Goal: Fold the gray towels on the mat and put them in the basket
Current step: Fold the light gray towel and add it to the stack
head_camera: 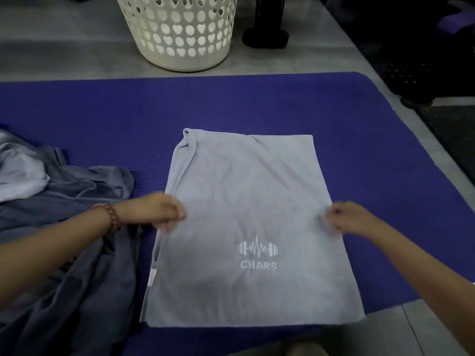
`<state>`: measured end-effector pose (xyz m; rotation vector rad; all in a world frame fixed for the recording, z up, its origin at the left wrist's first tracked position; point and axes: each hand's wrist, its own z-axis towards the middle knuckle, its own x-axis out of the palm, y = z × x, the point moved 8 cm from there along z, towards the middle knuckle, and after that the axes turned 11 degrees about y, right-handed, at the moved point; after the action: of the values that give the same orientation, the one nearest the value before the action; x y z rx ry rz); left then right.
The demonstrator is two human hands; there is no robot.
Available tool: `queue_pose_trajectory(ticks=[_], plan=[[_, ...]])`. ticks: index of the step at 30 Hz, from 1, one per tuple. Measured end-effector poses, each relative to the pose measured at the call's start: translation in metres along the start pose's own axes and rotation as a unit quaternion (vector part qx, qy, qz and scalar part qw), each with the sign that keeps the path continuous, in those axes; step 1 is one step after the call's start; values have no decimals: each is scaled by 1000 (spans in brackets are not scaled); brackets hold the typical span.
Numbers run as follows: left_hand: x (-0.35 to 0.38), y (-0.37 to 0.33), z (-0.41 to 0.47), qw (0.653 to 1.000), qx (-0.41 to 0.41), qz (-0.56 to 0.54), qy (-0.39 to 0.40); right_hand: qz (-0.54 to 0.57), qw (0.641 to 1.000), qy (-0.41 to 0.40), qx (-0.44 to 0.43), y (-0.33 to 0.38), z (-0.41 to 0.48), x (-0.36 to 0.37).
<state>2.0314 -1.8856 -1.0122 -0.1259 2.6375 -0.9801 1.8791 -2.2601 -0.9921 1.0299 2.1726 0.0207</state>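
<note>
A light gray towel [244, 201] with a white dumbbell logo lies flat on the purple mat [102, 116], its far left corner rumpled. My left hand [160, 211] pinches the towel's left edge at mid-length. At the right edge, about level with it, my right hand [345, 218] pinches the cloth. A heap of darker gray towels [77, 253] lies crumpled on the mat at the left, under my left forearm. The white basket [180, 32] with heart-shaped holes stands on the floor beyond the mat.
Pale floor tiles surround the mat. A black stand foot [266, 37] sits right of the basket. Dark equipment and a black grid mat [416, 70] fill the far right. A lighter cloth [20, 173] lies on the heap at the left.
</note>
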Motion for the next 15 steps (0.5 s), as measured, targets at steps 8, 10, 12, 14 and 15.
queue_pose_trajectory(ticks=[8,10,12,14,15], plan=[[-118,-30,56,927,29,-112,-356,226,959,-167,-29,64,98,-78],[-126,-43,71,926,39,-99,-361,259,949,-171,-46,74,118,-93],[-130,-50,80,920,40,-84,-381,272,945,-175,-53,83,130,-104],[-132,-54,86,914,14,-53,-402,273,942,-191,-52,88,138,-110],[-131,-55,86,911,-1,-30,-411,266,942,-197,-54,90,142,-111]])
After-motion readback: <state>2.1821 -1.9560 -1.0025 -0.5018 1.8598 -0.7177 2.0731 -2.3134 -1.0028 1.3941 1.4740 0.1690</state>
